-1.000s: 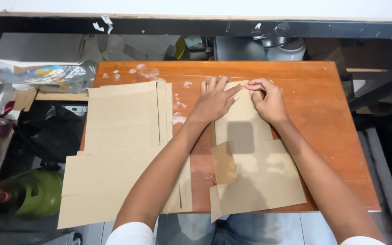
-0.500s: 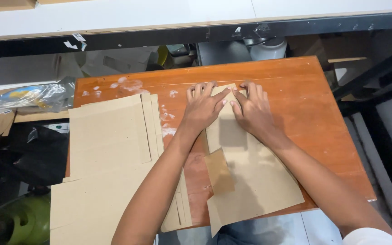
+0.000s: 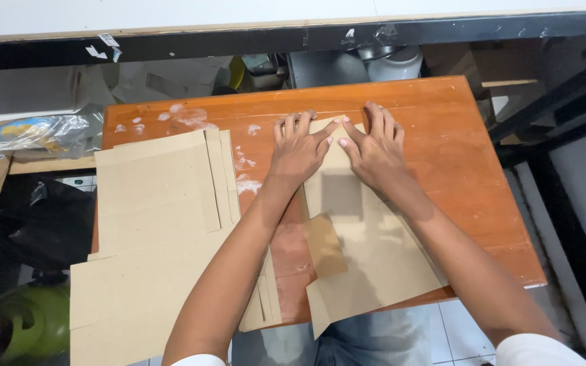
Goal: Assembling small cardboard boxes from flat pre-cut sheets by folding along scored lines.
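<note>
The brown paper sheet (image 3: 367, 237) lay flat on the orange wooden table (image 3: 469, 169), its near edge hanging just over the table's front rim and its far end folded to a point under both hands; the left hand (image 3: 298, 150) pressed down on the left slope of that point, fingers spread flat and lying open on the paper, pinching nothing; the right hand (image 3: 374, 152) mirrored it on the right slope, fingers likewise splayed and flat, the two thumbs nearly meeting at the centre crease. A small darker flap (image 3: 323, 244) sat on the sheet nearer the body. The sheet looked thin, light and limp, likely to crease readily and to slide on the polished wood, so it would be best held by flat pressure near the fold, or lifted at an edge or corner. To the left, touching the table's left part and overhanging it, lay a stack of similar brown sheets (image 3: 150, 230). Against the frame a second earlier, the hands had closed in toward each other over the pointed end, and the view had tilted so the table sat lower.
</note>
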